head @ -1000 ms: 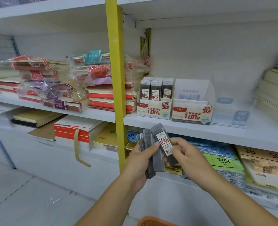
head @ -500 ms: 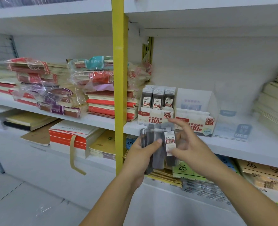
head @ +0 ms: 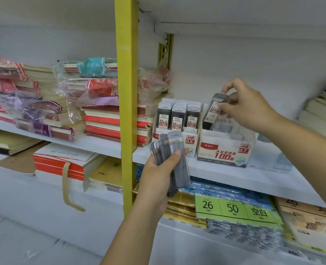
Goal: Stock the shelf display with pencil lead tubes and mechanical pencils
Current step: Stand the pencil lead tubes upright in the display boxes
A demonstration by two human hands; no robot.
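Now | right grip (head: 248,106) carried pinched lead tube (head: 213,111) up to 0.7 box (head: 223,152) | left grip (head: 156,176) clasps remaining tubes (head: 177,150)

Single tube (head: 213,111): dark flat case with a white-and-red 0.7 label; was tilted, its top end pinched by the right hand (head: 248,106), its lower end at the left of the 0.7 box opening.
Tube bundle (head: 174,159): several dark grey tubes, fanned and upright; was gripped by the left hand (head: 158,180).
0.5 box (head: 191,139): white card, marked HB 0.5; held three rows of upright stocked tubes (head: 177,116).
0.7 box (head: 225,152): white card, marked HB 0.7; stood just right of the 0.5 box.
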